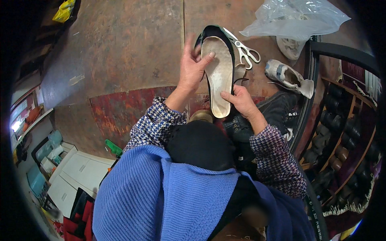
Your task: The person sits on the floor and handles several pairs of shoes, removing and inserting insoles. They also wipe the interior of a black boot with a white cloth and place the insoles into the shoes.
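A worn, pale insole [219,76] is held up between my two hands, with a larger dark sheet [212,30] behind it showing past the toe and sides. My left hand [192,69] is at the insole's left edge near the toe, its thumb pressing on the face and its fingers partly smeared by motion. My right hand [243,102] pinches the narrow heel end, thumb on top and fingers underneath. Just right of the toe, white-handled scissors [246,52] lie on the table, their blades partly hidden by the insole and sheet.
A white shoe [289,77] lies right on the brown table [128,48], below a clear plastic bag [297,20]. A black shoe [277,108] is beside my right forearm. Racks of dark shoes [341,140] stand right, behind a black frame [307,96]. White drawers [80,172] stand at lower left.
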Motion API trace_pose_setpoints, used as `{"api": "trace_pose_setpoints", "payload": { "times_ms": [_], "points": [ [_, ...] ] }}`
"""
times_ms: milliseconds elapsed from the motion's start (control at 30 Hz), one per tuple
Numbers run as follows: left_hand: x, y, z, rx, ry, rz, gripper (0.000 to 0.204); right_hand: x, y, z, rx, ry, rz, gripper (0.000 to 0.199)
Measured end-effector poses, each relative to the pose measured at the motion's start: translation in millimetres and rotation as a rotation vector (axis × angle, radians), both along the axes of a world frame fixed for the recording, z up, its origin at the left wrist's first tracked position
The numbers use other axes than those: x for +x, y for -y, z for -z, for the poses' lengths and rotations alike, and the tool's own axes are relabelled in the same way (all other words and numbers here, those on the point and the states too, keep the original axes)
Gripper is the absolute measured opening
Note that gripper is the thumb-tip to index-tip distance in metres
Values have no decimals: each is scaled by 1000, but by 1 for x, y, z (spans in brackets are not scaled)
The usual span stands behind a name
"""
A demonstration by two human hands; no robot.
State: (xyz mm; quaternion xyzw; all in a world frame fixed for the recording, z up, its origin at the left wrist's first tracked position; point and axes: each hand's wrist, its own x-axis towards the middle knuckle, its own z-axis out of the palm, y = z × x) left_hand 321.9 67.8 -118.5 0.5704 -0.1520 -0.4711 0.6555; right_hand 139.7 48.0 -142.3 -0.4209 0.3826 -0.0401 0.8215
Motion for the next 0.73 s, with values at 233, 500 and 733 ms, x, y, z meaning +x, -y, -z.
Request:
{"api": "trace_pose_setpoints", "payload": {
  "times_ms": [233,500,733],
  "points": [
    [39,10,7,155,135,327,30,-2,2,-1,-51,-52,-100,27],
    [36,12,11,182,-78,315,21,-6,7,-3,-167,-79,-205,28],
    [30,12,14,122,123,227,21,-6,7,-1,-146,-70,-173,30]
  ]
}}
